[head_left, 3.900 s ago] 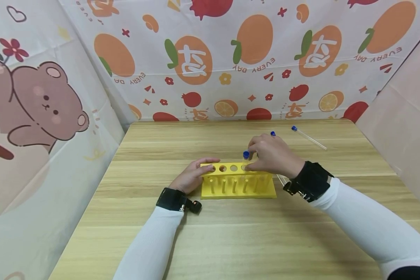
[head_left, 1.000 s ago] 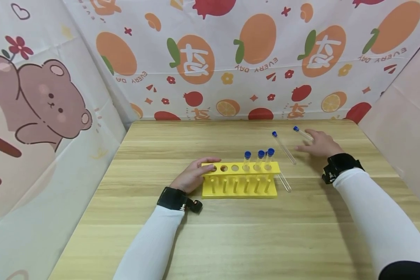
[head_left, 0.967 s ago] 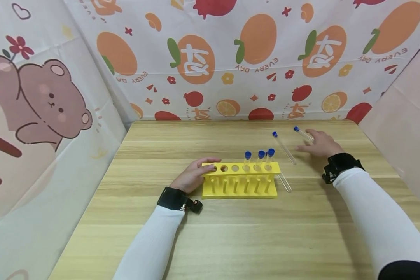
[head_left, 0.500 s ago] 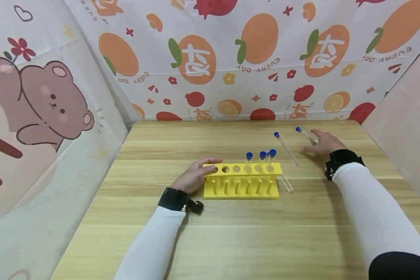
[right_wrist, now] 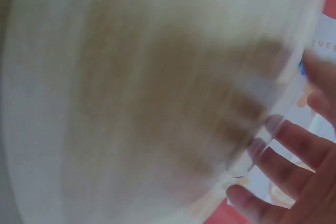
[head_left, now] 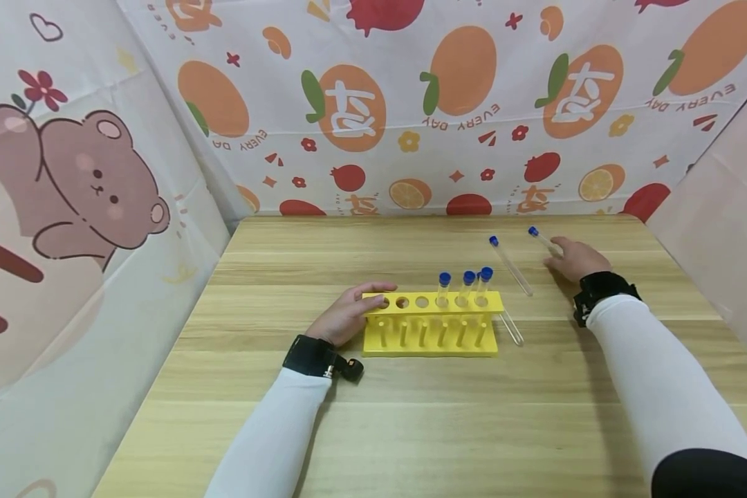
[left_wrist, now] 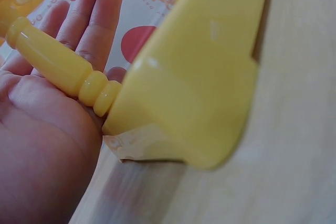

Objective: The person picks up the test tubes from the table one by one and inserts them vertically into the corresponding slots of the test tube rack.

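Fruit-printed cloth hung behind a pale wooden table (head_left: 411,415), with a bear-printed sheet along the left side. Near the table's middle stood a yellow test-tube rack (head_left: 432,323) with six holes in its top plate. Three blue-capped tubes (head_left: 464,290) stood upright in the three holes at its right end; the three holes toward the left end were bare.

The left hand (head_left: 347,315) rested against the rack's left end, fingers nearly straight and laid over the top plate's edge, steadying it rather than clasping it. The left wrist view showed the palm (left_wrist: 42,129) pressed against a corner post and the base.

At about two o'clock from the rack, the right hand (head_left: 574,258) lay on the far tube (head_left: 543,238), a capped tube lying flat near the table's far right part. Whether the fingers had closed on it could not be told; the right wrist view was blurred and showed only spread fingertips (right_wrist: 283,129) beside a clear tube.

A second loose tube (head_left: 510,265) lay at about one o'clock from the rack, between it and the right hand. An uncapped tube (head_left: 511,328) lay just beside the rack's right end, at three o'clock.

The risk, as I judged it, was rolling: a smooth round tube pressed from above might slip from under the fingers toward the right edge. The forearm, if it travelled low toward the rack, might also nudge the second loose tube or tip the standing ones.
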Demonstrator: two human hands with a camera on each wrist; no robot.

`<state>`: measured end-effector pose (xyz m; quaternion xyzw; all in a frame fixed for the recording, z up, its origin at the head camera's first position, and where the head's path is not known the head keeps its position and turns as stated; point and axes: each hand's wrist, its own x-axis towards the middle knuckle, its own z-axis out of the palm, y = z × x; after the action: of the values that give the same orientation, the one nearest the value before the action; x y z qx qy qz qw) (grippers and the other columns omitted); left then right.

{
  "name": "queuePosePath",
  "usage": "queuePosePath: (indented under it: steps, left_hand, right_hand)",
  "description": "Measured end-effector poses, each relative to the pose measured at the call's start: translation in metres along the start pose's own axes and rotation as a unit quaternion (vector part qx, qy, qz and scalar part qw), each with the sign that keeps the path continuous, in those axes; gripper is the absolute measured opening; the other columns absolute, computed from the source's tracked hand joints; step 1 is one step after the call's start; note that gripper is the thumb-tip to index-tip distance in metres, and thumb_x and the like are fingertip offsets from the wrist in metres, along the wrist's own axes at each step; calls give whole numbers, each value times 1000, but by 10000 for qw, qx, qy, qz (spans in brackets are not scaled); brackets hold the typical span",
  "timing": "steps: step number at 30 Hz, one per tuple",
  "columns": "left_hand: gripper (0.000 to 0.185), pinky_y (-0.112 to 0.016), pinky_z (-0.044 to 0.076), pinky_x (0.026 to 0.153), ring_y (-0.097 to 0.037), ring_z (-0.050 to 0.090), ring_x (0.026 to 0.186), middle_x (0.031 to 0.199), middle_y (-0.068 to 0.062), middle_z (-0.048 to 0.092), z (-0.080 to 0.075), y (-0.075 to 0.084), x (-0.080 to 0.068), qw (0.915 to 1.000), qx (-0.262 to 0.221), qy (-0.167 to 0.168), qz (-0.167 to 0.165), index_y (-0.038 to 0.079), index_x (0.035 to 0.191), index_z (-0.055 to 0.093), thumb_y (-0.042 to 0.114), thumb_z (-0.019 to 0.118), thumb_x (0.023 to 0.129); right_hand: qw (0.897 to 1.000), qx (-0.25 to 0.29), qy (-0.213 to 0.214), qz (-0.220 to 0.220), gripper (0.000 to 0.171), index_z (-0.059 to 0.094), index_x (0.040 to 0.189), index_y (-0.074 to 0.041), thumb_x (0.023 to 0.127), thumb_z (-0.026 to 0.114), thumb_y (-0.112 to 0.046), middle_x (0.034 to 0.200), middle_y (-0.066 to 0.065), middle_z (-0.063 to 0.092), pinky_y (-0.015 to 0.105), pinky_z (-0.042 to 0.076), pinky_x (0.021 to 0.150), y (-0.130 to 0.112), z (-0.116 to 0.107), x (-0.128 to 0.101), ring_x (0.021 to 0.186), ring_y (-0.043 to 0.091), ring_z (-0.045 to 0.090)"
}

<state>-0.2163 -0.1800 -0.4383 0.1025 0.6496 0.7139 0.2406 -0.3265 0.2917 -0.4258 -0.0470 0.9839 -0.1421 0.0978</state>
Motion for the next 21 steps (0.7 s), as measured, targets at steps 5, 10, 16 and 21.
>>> queuePosePath:
  steps: [5,10,16,21]
  left_hand:
    - [43,-58,20,110,-29,38,126,147,-6,44,1,2,-1,10000,-19,-4,2,9,137,54,24,56,96]
    - [46,-58,20,109,-30,38,127,149,-6,43,0,2,-1,10000,-11,-21,-4,8,139,51,24,56,96]
    - [48,-59,18,110,-31,38,127,151,-9,40,0,1,-1,10000,31,-58,-7,6,141,49,24,55,97]
    - [50,-60,17,110,-30,37,127,151,-7,40,1,1,-2,10000,32,-48,-40,6,142,48,25,55,97]
  right_hand:
    - [9975,-205,669,-32,38,53,134,0,97,49,-12,121,33,60,61,48,83,-2,2,-4,106,49,59]
    - [9939,-239,1076,-34,37,60,127,-3,92,48,-2,115,30,64,59,50,70,-5,2,-6,97,47,62]
    - [9936,-319,1082,23,39,58,129,-4,90,55,-4,116,31,63,59,50,67,-7,1,-7,95,48,62]
    - [9924,-291,1191,-56,43,56,131,-1,89,58,-9,121,32,60,60,49,72,-7,0,-7,99,47,61]
